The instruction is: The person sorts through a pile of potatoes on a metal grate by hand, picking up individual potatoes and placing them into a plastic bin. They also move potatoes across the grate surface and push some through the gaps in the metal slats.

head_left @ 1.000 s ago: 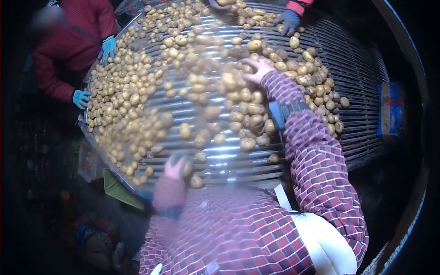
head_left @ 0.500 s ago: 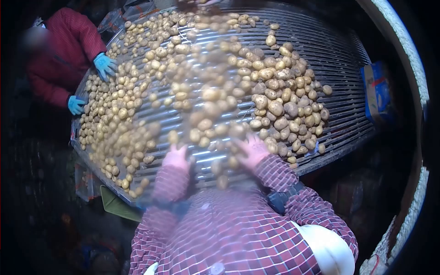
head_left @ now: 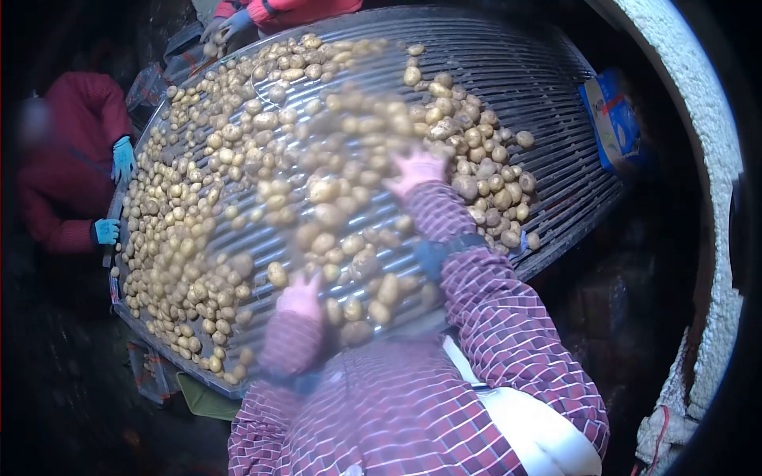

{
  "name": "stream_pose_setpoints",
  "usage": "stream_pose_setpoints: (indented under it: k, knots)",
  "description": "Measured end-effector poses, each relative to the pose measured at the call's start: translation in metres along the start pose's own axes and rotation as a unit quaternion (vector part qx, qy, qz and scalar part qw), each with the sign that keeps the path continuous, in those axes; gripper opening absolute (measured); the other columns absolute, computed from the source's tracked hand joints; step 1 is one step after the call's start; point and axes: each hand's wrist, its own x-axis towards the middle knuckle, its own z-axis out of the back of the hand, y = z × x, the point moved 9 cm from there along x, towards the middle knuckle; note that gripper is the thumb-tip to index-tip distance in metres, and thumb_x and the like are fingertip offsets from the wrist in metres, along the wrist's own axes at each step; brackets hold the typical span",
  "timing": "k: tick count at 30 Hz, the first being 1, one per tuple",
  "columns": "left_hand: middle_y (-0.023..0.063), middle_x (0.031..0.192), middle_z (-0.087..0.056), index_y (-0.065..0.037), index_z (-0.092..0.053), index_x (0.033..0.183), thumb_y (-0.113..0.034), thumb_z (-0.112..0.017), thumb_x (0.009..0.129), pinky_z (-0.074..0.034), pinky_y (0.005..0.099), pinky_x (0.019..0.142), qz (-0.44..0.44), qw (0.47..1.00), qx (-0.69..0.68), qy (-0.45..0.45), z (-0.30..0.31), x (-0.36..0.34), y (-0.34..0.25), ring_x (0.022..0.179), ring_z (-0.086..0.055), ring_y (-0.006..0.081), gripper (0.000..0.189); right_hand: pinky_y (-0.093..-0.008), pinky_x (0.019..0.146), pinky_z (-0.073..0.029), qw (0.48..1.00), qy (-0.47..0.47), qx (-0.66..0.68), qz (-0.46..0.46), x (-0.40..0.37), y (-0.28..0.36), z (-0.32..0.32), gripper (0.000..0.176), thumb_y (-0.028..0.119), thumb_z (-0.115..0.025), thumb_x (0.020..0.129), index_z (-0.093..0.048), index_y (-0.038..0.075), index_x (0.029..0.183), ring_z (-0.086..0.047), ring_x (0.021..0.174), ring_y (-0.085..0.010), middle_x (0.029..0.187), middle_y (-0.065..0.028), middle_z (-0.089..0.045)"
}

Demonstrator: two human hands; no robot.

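Many potatoes [head_left: 325, 190] are spread over a slatted metal table [head_left: 548, 151]. My right hand [head_left: 419, 169] reaches forward with its fingers spread, at the left edge of a heap of larger potatoes [head_left: 494, 198]. Closer to my body, my left hand [head_left: 300, 295] lies low over the slats, fingers apart, beside a few loose potatoes [head_left: 350, 309]. Neither hand grips a potato. A blurred patch in the camera's view softens the middle of the table and my left forearm.
At the left edge stands a person in a dark red jacket [head_left: 75, 151] wearing blue gloves [head_left: 123, 161]. Another person's gloved hands [head_left: 226, 30] are at the far left edge, holding potatoes. A blue and brown package [head_left: 613, 123] sits at the right end; a pale rough post [head_left: 698, 95] rises beyond.
My right hand has moved forward to the potato heap; my left stays near the front edge. Potatoes between my arms have shifted toward me. Another person's hands have appeared at the far edge.
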Motion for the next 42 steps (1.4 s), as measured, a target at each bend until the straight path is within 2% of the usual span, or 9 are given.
stream_pose_setpoints:
  k: [16, 20, 25, 27, 28, 34, 36, 38, 42]
  knots:
    - [0.0177, 0.151, -0.033, -0.018, -0.051, 0.136, -0.014, -0.072, 0.075, -0.049, 0.0399, 0.100, -0.046, 0.977, -0.207, -0.030, -0.007, -0.043, 0.009, 0.127, -0.051, 0.0352, 0.064, -0.0387, 0.097, -0.049, 0.917, 0.256, 0.291, 0.093, -0.119, 0.059, -0.060, 0.038, 0.036, -0.059, 0.089, -0.066, 0.017, 0.121, -0.056, 0.120, -0.0258, 0.143, -0.0123, -0.048]
    - [0.0180, 0.135, -0.054, -0.002, -0.055, 0.128, -0.007, -0.070, 0.076, -0.046, 0.0372, 0.102, -0.053, 0.901, -0.380, -0.201, -0.013, -0.054, 0.041, 0.127, -0.052, 0.0285, 0.054, -0.0387, 0.102, -0.046, 0.882, -0.121, 0.392, 0.232, -0.053, 0.083, -0.020, 0.047, 0.040, -0.061, 0.087, -0.059, 0.020, 0.130, -0.054, 0.121, -0.0261, 0.136, -0.0127, -0.053]
    - [0.0206, 0.117, -0.062, -0.004, -0.057, 0.122, -0.033, -0.050, 0.097, -0.054, 0.0465, 0.087, 0.138, 0.400, -0.906, -0.028, -0.040, -0.060, 0.063, 0.106, -0.063, 0.0358, 0.039, -0.0487, 0.111, -0.033, 0.934, -0.001, 0.171, 0.314, 0.000, 0.189, -0.037, 0.077, 0.062, -0.068, 0.074, -0.049, 0.030, 0.141, -0.035, 0.136, -0.0403, 0.152, -0.0172, -0.032]
    - [0.0190, 0.117, -0.063, -0.007, -0.057, 0.124, -0.051, -0.044, 0.097, -0.053, 0.0551, 0.085, 0.065, 0.444, -0.885, -0.120, -0.078, -0.056, 0.101, 0.104, -0.062, 0.0404, 0.053, -0.0487, 0.110, -0.035, 0.934, -0.002, 0.219, 0.283, 0.028, 0.201, -0.039, 0.073, 0.062, -0.067, 0.076, -0.050, 0.030, 0.139, -0.039, 0.132, -0.0388, 0.147, -0.0171, -0.037]
    - [0.0177, 0.117, -0.063, -0.007, -0.056, 0.125, -0.053, -0.044, 0.097, -0.053, 0.0558, 0.084, 0.077, 0.223, -0.971, -0.037, -0.082, -0.053, 0.091, 0.103, -0.062, 0.0401, 0.056, -0.0482, 0.109, -0.036, 0.937, 0.013, 0.231, 0.262, 0.029, 0.202, -0.037, 0.073, 0.060, -0.068, 0.076, -0.051, 0.028, 0.139, -0.040, 0.131, -0.0379, 0.145, -0.0175, -0.039]
    - [0.0142, 0.120, -0.061, -0.009, -0.054, 0.128, -0.061, -0.043, 0.094, -0.057, 0.0499, 0.073, -0.019, 0.705, -0.695, -0.140, -0.045, -0.069, 0.102, 0.104, -0.061, 0.0374, 0.063, -0.0471, 0.111, -0.035, 0.903, -0.113, 0.224, 0.350, -0.048, 0.173, -0.026, 0.062, 0.050, -0.067, 0.082, -0.053, 0.021, 0.136, -0.044, 0.129, -0.0351, 0.142, -0.0174, -0.043]
    - [0.0142, 0.121, -0.060, -0.009, -0.054, 0.129, -0.062, -0.043, 0.094, -0.057, 0.0492, 0.072, 0.039, 0.718, -0.673, -0.172, -0.046, -0.073, 0.109, 0.104, -0.061, 0.0372, 0.064, -0.0470, 0.112, -0.034, 0.959, 0.039, 0.188, 0.208, -0.065, 0.142, -0.030, 0.056, 0.045, -0.067, 0.082, -0.057, 0.025, 0.133, -0.040, 0.132, -0.0377, 0.139, -0.0216, -0.045]
    - [0.0145, 0.121, -0.060, -0.009, -0.053, 0.129, -0.063, -0.044, 0.093, -0.057, 0.0489, 0.072, 0.143, 0.363, -0.915, -0.106, -0.070, -0.079, 0.104, 0.105, -0.061, 0.0370, 0.065, -0.0473, 0.112, -0.033, 0.961, 0.045, 0.220, 0.162, -0.073, 0.111, -0.042, 0.055, 0.042, -0.068, 0.082, -0.057, 0.023, 0.132, -0.042, 0.131, -0.0378, 0.141, -0.0223, -0.043]
    - [0.0160, 0.129, -0.055, -0.009, -0.047, 0.136, -0.065, -0.041, 0.093, -0.057, 0.0517, 0.077, -0.077, 0.503, -0.860, -0.039, -0.050, -0.076, 0.096, 0.109, -0.059, 0.0382, 0.071, -0.0471, 0.100, -0.045, 0.981, -0.086, 0.126, 0.124, -0.127, 0.108, -0.006, 0.036, 0.030, -0.060, 0.088, -0.060, 0.025, 0.124, -0.054, 0.119, -0.0331, 0.120, -0.0166, -0.056]
